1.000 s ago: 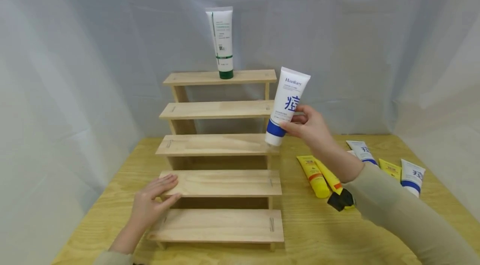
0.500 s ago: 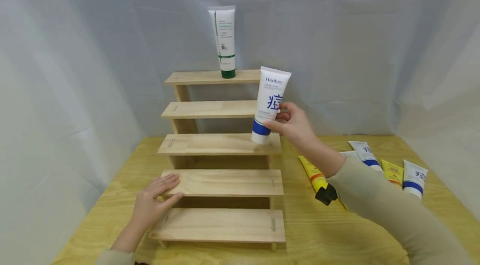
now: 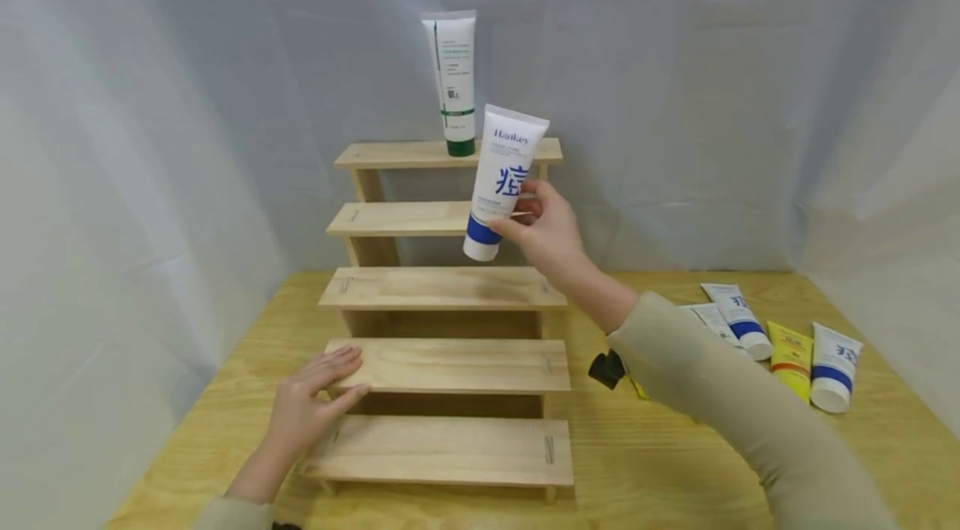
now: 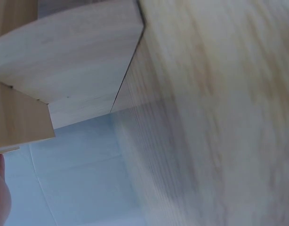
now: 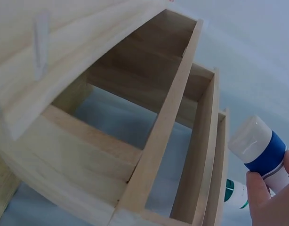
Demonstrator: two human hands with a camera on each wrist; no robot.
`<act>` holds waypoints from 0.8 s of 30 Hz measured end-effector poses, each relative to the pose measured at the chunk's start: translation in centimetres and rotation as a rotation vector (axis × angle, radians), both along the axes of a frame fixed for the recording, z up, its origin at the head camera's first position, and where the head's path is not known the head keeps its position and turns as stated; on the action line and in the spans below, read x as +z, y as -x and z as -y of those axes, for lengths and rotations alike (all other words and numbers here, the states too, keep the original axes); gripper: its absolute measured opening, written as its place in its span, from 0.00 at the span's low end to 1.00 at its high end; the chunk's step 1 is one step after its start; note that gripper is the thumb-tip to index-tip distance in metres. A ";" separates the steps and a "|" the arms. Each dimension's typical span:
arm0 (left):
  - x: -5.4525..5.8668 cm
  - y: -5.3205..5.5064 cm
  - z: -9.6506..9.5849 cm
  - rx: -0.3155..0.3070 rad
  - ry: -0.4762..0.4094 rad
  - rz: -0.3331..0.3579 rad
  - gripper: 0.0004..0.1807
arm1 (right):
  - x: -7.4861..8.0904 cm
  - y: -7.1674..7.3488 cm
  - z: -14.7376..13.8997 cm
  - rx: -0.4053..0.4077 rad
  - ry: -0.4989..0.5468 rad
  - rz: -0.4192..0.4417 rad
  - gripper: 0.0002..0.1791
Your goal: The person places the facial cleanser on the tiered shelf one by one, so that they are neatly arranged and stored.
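A white tube with blue lettering and a blue band is pinched near its cap by my right hand. It tilts, cap down, in front of the upper steps of the wooden stepped rack. The right wrist view shows its white cap apart from the boards. My left hand rests on the left end of the rack's second step from the bottom, fingers lying over the board. On the top step a white tube with a green cap stands upright.
Right of the rack on the wooden table lie white-and-blue tubes, a yellow tube and a white tube. My right sleeve hides other yellow tubes. A pale curtain hangs behind.
My right hand has carried the white-and-blue tube left and then up, from the rack's right edge to in front of its upper steps. The left hand stays on the same board.
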State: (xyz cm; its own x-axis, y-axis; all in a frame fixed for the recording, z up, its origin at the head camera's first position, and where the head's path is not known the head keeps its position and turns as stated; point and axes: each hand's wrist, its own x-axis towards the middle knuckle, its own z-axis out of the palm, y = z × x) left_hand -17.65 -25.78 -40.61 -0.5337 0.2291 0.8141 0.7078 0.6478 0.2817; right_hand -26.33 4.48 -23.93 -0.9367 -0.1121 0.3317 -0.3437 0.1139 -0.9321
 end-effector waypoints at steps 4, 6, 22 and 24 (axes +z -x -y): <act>-0.1 -0.1 0.0 0.009 0.001 -0.013 0.20 | 0.2 0.7 1.3 -0.010 0.014 -0.050 0.26; -0.1 -0.1 0.0 0.004 0.000 -0.018 0.20 | 0.3 1.0 1.9 -0.014 0.011 -0.061 0.27; -0.1 0.0 -0.4 -0.001 0.001 0.003 0.20 | 0.5 3.0 5.6 -0.015 -0.031 -0.169 0.25; -0.1 0.0 -0.4 0.003 0.003 0.005 0.20 | 0.3 3.2 5.9 -0.022 -0.035 -0.169 0.24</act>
